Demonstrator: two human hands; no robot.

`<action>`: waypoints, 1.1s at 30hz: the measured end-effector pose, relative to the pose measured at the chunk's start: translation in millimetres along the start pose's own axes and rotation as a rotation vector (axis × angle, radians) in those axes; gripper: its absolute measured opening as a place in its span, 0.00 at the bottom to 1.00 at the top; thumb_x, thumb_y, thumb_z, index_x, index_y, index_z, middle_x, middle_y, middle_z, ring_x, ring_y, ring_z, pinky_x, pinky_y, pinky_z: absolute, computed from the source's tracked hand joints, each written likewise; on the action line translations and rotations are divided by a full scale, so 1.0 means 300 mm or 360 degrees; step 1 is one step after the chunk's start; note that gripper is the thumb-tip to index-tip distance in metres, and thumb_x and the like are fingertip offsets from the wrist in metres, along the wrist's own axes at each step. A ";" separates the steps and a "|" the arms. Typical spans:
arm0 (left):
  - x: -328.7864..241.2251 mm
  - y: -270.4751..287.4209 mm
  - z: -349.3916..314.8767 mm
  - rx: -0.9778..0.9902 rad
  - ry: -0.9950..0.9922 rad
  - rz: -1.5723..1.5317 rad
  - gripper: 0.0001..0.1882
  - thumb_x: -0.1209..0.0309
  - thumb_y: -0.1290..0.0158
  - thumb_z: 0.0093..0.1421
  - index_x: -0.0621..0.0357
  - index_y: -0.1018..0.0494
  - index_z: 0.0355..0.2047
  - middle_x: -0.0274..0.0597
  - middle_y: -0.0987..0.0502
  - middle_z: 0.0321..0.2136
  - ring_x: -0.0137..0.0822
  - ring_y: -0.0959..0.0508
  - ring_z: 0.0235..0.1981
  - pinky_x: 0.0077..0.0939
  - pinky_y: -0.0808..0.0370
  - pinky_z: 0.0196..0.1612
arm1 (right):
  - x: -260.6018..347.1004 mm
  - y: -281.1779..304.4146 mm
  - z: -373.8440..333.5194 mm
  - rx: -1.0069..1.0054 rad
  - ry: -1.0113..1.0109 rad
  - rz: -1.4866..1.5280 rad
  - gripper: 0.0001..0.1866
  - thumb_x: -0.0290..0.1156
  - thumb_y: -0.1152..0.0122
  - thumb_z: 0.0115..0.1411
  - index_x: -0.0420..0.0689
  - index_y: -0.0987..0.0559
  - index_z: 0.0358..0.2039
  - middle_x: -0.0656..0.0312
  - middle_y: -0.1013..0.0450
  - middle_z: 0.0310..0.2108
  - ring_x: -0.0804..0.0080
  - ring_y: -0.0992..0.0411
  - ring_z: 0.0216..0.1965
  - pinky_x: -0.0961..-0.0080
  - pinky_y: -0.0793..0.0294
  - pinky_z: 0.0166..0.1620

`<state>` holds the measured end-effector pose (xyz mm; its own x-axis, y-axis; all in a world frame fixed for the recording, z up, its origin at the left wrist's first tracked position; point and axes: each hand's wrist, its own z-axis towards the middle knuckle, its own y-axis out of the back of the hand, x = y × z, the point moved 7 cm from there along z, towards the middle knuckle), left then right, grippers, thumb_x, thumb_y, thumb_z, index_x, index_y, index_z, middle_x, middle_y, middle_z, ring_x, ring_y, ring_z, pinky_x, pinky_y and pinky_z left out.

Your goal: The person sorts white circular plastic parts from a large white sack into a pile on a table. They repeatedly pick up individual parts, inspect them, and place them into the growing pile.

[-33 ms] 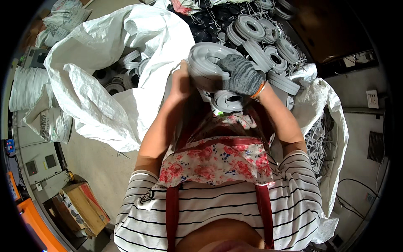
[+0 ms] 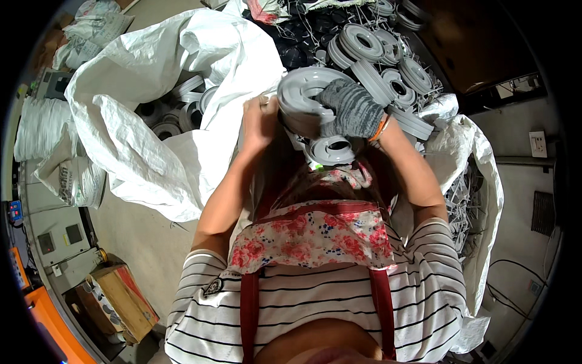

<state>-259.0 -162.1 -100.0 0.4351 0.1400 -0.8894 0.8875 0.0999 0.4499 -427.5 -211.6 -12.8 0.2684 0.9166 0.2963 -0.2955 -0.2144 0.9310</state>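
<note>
A thick grey plastic ring (image 2: 300, 85) with a round hole in its middle is held above my lap. My right hand (image 2: 350, 109), in a grey knitted glove with an orange cuff, grips it from the right, its fingers reaching into the hole. Just left of the ring is my bare left hand (image 2: 259, 121), slightly apart from it. Its fingers are curled together, and what they hold, if anything, is too small to make out. Below the held ring, close to my floral apron (image 2: 315, 233), lies a smaller-looking grey ring (image 2: 331, 150).
An open white woven sack (image 2: 163, 170) at left contains grey ring parts (image 2: 191, 112). More grey rings (image 2: 370, 79) are heaped beyond my right hand, with black parts (image 2: 303, 36) behind. At right, another sack (image 2: 488, 182) holds thin grey scraps (image 2: 464, 212). A cardboard box (image 2: 124, 297) stands lower left.
My left hand has come away from the ring's left side and its fingers have curled. The ring and my gloved right hand have shifted slightly right and nearer to me.
</note>
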 end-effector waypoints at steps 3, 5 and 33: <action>-0.226 -0.009 -0.103 0.0063 -0.0707 0.0318 0.30 0.66 0.34 0.41 0.62 0.29 0.46 0.50 0.28 0.41 0.45 0.27 0.45 0.33 0.30 0.49 | -0.019 -0.028 0.006 0.0390 -0.0037 0.0193 0.40 0.55 0.30 0.38 0.42 0.26 0.48 0.50 0.27 0.41 0.51 0.31 0.43 0.63 0.33 0.50; -0.316 -0.022 -0.129 0.0228 -0.0959 0.0599 0.35 0.65 0.32 0.40 0.59 0.31 0.49 0.47 0.28 0.44 0.43 0.28 0.47 0.31 0.31 0.51 | -0.019 -0.005 0.017 0.0380 0.0030 0.0125 0.35 0.52 0.29 0.40 0.41 0.25 0.45 0.51 0.27 0.39 0.54 0.30 0.43 0.64 0.32 0.48; -0.047 -0.110 -0.142 -0.0220 0.0539 -0.1024 0.21 0.56 0.52 0.62 0.65 0.27 0.39 0.42 0.24 0.28 0.28 0.25 0.31 0.20 0.27 0.34 | 0.052 -0.127 -0.067 -0.0618 -0.0117 0.0266 0.27 0.25 0.36 0.34 0.42 0.26 0.41 0.51 0.32 0.28 0.48 0.32 0.30 0.60 0.32 0.31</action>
<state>-301.1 -125.4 -98.8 -0.2552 0.3062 -0.9171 0.9144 0.3849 -0.1259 -430.5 -182.5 -47.9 0.2482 0.8505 0.4638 -0.6600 -0.2020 0.7236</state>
